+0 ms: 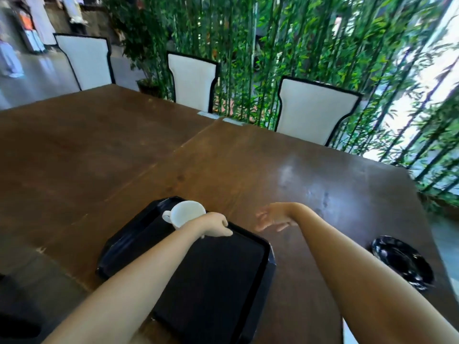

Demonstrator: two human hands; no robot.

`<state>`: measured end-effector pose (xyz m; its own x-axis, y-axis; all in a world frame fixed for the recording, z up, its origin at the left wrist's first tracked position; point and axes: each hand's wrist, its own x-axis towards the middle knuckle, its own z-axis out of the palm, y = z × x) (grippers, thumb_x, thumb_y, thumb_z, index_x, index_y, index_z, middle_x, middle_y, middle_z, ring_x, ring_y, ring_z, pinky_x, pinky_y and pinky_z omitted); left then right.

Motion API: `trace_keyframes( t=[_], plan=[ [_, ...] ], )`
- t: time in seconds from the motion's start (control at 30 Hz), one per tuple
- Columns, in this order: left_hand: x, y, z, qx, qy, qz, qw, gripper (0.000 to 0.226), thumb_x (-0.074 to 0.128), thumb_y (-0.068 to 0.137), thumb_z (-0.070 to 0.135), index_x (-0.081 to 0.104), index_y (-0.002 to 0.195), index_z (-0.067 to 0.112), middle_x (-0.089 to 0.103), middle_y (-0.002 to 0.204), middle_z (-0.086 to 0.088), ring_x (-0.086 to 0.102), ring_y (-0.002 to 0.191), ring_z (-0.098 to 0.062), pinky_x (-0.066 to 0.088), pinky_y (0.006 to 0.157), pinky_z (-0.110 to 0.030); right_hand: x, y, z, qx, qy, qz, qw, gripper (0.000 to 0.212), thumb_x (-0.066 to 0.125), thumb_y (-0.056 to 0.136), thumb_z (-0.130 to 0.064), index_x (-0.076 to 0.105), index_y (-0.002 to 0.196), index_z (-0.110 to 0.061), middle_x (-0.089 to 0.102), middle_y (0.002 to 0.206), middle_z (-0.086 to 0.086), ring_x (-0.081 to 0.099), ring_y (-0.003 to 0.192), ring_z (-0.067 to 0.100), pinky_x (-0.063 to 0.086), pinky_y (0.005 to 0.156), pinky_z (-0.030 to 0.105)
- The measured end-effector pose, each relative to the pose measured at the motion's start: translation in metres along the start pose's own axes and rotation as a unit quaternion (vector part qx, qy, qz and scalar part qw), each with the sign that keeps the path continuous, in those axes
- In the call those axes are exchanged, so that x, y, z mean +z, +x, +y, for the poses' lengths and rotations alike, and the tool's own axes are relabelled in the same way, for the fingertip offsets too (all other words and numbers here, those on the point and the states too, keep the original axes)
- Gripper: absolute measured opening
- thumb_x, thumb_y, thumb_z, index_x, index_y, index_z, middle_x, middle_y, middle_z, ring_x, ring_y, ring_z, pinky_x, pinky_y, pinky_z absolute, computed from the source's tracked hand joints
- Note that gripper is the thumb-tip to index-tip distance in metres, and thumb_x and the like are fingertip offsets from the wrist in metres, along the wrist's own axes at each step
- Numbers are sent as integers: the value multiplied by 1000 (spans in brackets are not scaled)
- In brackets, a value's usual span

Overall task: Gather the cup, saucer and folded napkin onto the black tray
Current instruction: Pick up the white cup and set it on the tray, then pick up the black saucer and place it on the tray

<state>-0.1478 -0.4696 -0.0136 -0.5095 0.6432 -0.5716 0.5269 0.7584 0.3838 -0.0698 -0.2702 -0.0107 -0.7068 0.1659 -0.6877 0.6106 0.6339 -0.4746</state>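
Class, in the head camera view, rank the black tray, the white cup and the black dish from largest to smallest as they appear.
1. black tray, by far the largest.
2. black dish.
3. white cup, partly hidden by the left hand, so its rank below the dish is unsure.

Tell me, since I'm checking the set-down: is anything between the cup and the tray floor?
Nothing visible. The left hand holds the white cup over the black tray, whose dark floor looks bare. The right hand is off to the side, open.

Restaurant: long table [223, 157], dining chairs [313, 112]
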Motion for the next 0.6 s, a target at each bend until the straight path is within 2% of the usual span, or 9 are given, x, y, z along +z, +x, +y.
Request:
trace_keyframes(
  t=[0.17,0.33,0.47,0.6],
  plan=[
    [-9,9,50,39,38,19,998,49,51,89,39,47,133,17,49,136,-3,53,112,-23,51,75,-33,-22,-43,32,28,13,51,998,73,70,81,-29,33,144,-22,41,147,-1,43,131,19,44,102,38],
    [-10,18,104,85,72,19,994,49,52,88,41,46,133,21,49,133,-2,51,96,-20,51,78,-33,-35,-84,78,57,32,91,994,72,70,81,-26,34,143,-21,44,144,1,47,127,19,46,100,40],
    [2,31,153,116,98,0,988,50,54,87,43,46,132,23,50,135,1,54,110,-20,54,83,-35,-42,-113,124,88,51,109,989,71,69,83,-24,33,144,-20,45,143,2,48,127,19,46,100,41],
    [17,44,202,145,122,-9,982,50,55,85,44,48,130,24,50,134,1,54,110,-21,56,82,-35,-54,-136,171,107,74,122,984,70,69,83,-22,34,144,-20,45,142,4,48,126,21,46,100,41]
  ],
)
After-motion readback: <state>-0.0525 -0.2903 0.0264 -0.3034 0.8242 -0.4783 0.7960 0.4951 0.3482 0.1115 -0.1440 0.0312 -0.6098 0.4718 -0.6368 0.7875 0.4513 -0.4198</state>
